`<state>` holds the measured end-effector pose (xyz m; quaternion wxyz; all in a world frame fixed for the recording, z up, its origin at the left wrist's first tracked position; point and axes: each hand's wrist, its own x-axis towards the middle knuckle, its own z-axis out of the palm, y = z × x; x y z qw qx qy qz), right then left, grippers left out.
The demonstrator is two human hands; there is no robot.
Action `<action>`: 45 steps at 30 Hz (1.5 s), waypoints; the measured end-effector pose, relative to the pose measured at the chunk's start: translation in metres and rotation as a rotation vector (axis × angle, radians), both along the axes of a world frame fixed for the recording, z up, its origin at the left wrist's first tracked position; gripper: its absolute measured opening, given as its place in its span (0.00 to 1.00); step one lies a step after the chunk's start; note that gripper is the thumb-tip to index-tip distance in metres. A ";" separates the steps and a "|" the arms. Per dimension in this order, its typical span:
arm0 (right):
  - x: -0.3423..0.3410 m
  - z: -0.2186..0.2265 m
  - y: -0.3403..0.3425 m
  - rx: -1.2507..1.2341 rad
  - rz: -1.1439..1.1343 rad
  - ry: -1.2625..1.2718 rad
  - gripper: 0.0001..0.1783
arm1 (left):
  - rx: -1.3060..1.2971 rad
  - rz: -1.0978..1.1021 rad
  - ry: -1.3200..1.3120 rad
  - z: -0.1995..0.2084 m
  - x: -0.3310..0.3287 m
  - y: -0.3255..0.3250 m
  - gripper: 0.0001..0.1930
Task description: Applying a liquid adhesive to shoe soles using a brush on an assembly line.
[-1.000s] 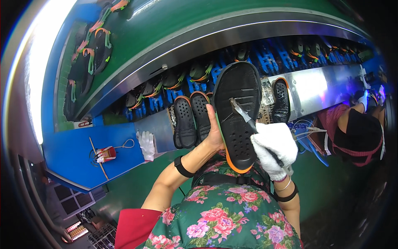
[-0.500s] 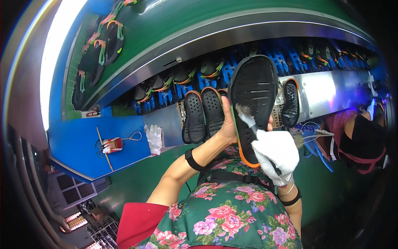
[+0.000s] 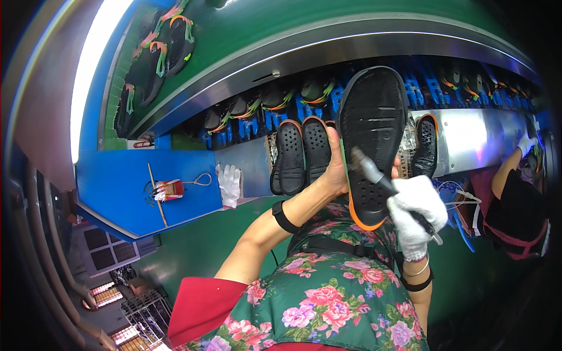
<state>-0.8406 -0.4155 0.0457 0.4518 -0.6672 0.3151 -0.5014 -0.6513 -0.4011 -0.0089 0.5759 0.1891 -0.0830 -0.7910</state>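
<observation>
My bare left hand (image 3: 335, 169) grips a black shoe sole (image 3: 372, 134) with an orange and green rim, holding it upright with its studded underside toward me. My right hand (image 3: 414, 213), in a white cotton glove, holds a small brush (image 3: 374, 175) whose head presses on the lower middle of the sole. A black band sits on my left wrist. Just behind the held sole, a pair of black soles (image 3: 303, 157) stands on the metal conveyor shelf (image 3: 480, 146).
A row of soles on blue holders (image 3: 281, 108) runs along the green machine. A blue side table (image 3: 123, 187) carries a small red tin, sticks and a white glove (image 3: 229, 182). Another person in a white glove (image 3: 518, 199) works at the right.
The sole has risen and shifted slightly right in view. The brush in my gloved right hand has moved down the sole's face. The view has tilted, showing more of the blue table.
</observation>
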 end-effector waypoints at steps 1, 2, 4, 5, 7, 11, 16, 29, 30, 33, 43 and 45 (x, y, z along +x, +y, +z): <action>-0.001 -0.001 0.000 -0.016 -0.051 0.034 0.13 | -0.001 0.007 -0.020 0.001 0.000 -0.001 0.72; -0.001 0.001 0.002 -0.085 -0.059 0.092 0.13 | 0.034 0.024 -0.097 0.002 -0.001 -0.001 0.72; 0.000 0.011 0.003 -0.239 0.004 0.197 0.16 | 0.000 0.006 -0.076 -0.005 0.000 -0.003 0.72; 0.003 0.015 0.007 -0.244 0.047 0.231 0.14 | -0.039 -0.015 -0.050 -0.008 0.001 -0.002 0.72; 0.004 0.019 0.010 -0.155 0.111 0.190 0.13 | 0.010 -0.010 -0.136 -0.003 0.002 -0.003 0.72; -0.001 -0.005 0.004 0.068 -0.025 -0.086 0.13 | -0.004 0.005 -0.237 0.007 0.003 -0.006 0.74; -0.001 0.010 0.009 -0.116 -0.026 0.164 0.14 | -0.101 0.046 -0.158 0.004 0.005 -0.011 0.73; 0.000 0.012 0.002 -0.049 0.025 0.077 0.11 | -0.175 0.106 -0.005 0.005 0.012 -0.027 0.72; 0.000 0.013 0.006 -0.099 0.059 0.096 0.11 | -0.179 0.090 0.011 0.004 0.012 -0.029 0.72; -0.002 0.010 0.011 -0.105 0.107 0.091 0.10 | -0.078 0.062 0.011 0.005 0.013 -0.025 0.71; -0.009 0.002 0.011 -0.018 0.112 0.027 0.12 | -0.120 -0.002 0.009 0.002 0.023 -0.034 0.70; -0.010 -0.007 0.010 0.200 0.078 -0.129 0.10 | -0.119 -0.002 0.005 0.002 0.022 -0.035 0.70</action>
